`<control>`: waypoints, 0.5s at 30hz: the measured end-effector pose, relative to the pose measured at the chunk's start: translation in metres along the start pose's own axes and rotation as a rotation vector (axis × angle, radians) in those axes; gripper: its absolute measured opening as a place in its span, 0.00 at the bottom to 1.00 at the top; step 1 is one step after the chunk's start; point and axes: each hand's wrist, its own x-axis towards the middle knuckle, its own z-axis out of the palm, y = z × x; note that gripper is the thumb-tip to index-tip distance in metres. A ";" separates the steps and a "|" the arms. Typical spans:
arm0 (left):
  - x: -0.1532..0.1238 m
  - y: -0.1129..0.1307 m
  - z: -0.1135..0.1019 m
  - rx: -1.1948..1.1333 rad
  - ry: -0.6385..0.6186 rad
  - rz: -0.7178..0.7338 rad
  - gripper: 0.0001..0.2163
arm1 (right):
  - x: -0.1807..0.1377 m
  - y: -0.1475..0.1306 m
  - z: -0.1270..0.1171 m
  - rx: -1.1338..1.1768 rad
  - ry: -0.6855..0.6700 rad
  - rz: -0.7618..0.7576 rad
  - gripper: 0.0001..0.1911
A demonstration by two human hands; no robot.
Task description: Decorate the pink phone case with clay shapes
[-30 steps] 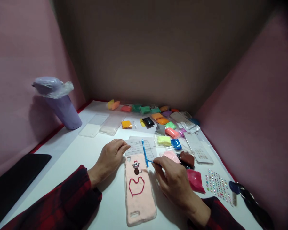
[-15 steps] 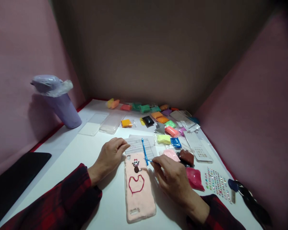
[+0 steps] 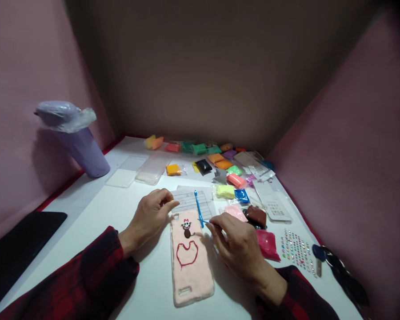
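Note:
A phone case [image 3: 193, 282] covered in pale pink clay lies on the white table, its long side toward me. On it are a small cat-like figure [image 3: 187, 227] with a brown body and a dark pink outline [image 3: 187, 254] of thin clay. My right hand [image 3: 236, 246] pinches a thin blue clay tool [image 3: 205, 222], its tip over the case's upper right edge. My left hand [image 3: 153, 215] is closed in a pinch beside the upper left corner; a tiny yellowish bit shows at the fingertips, too small to name. A second blue clay tool [image 3: 198, 205] lies on a printed paper [image 3: 183, 195].
Several clay packets, among them yellow [image 3: 225, 191], blue [image 3: 242, 196] and dark pink [image 3: 267, 245], spread behind and right. A gem sticker sheet [image 3: 298, 251] and keys [image 3: 340, 269] lie right. Clear cases [image 3: 153, 169], a purple tumbler [image 3: 83, 146] and a black flat object [image 3: 23, 253] are left.
The whole view has shifted slightly, so everything sits a little farther left and higher. Both hands keep nearly the same pose over the case.

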 end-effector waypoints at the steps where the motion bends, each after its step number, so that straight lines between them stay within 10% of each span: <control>1: 0.000 0.000 0.000 0.000 -0.002 0.002 0.09 | 0.000 0.000 0.000 0.001 0.007 -0.006 0.08; 15: 0.001 -0.002 -0.002 -0.007 -0.014 0.042 0.12 | 0.001 0.000 -0.002 0.003 0.047 -0.011 0.07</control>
